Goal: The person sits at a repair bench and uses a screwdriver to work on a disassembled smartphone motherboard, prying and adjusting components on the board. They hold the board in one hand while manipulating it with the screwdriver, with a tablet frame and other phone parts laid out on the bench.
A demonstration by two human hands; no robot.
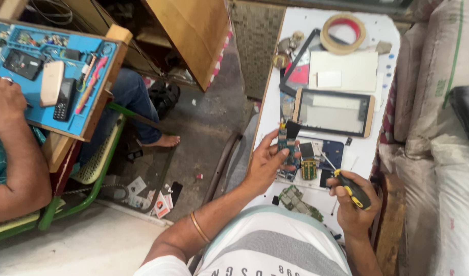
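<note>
My left hand (265, 161) holds a small green phone circuit board (284, 144) upright over the white bench (382, 30). My right hand (353, 202) grips a screwdriver with a yellow and black handle (351, 188); its thin shaft points up and left toward the board. Under the hands lie a blue phone back cover (334, 152), a small keypad part (309, 169) and another green circuit board (297, 200). A gold bangle sits on my left wrist.
Farther up the bench lie a gold-framed tablet frame (334, 112), a white sheet (343, 70), a black bezel and a tape roll (342, 33). At left another person's arm (12, 153) rests by a blue tray (38, 110) of phones and tools. Sacks (438, 76) line the right.
</note>
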